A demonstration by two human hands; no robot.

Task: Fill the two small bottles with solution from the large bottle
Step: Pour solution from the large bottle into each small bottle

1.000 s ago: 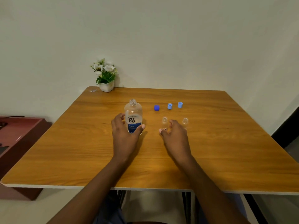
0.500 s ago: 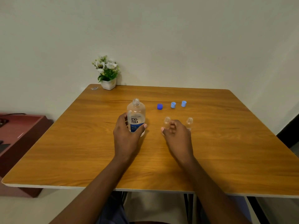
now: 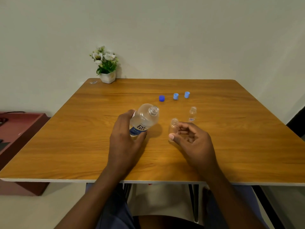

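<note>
Head view, noted from my remote station. Left hand (image 3: 125, 138) grips the lower part of the large bottle (image 3: 143, 120), fingers and thumb curled round the label end. The bottle is off upright, with its open neck leaning away and to the right, toward the small bottle (image 3: 173, 128). I judge this to be the start of a pour, though no stream shows yet. The low grip leaves the neck clear for aiming.

Right hand (image 3: 193, 141) pinches the small bottle between thumb and curled fingers, low on its body, mouth up and uncovered. I judge it is held there to steady a light thing under the neck. I cannot tell whether its base rests on the desk (image 3: 82, 138).

Contents:
- large bottle: clear liquid inside, level hard to read
- held small bottle: looks empty
- second small bottle (image 3: 192, 114): upright on the desk just beyond the right hand, uncapped, looks empty

All three caps are off and lined up farther back: a dark blue cap (image 3: 161, 98) and two light blue caps (image 3: 176, 96) (image 3: 187, 94), well clear of the pouring spot.

A potted plant (image 3: 107, 66) sits at the far left corner.

Risk as I see it: wide neck over narrow mouth, so spill is likely unless the tilt comes slowly
</note>
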